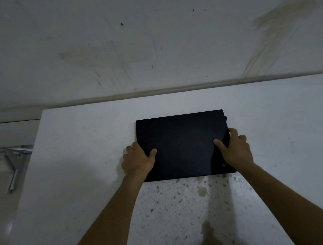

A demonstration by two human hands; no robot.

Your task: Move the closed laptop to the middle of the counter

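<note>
Both forearms are bare, without sleeves. The left hand (138,161) and the right hand (235,149) wear no gloves, rings, or watch on the wrists.

one closed laptop (181,138), one counter (81,173), two hands

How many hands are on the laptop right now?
2. The left hand grips the laptop's left edge, thumb on the lid. The right hand grips its right edge, thumb likewise on top. The fingers under the edges are hidden.
</note>
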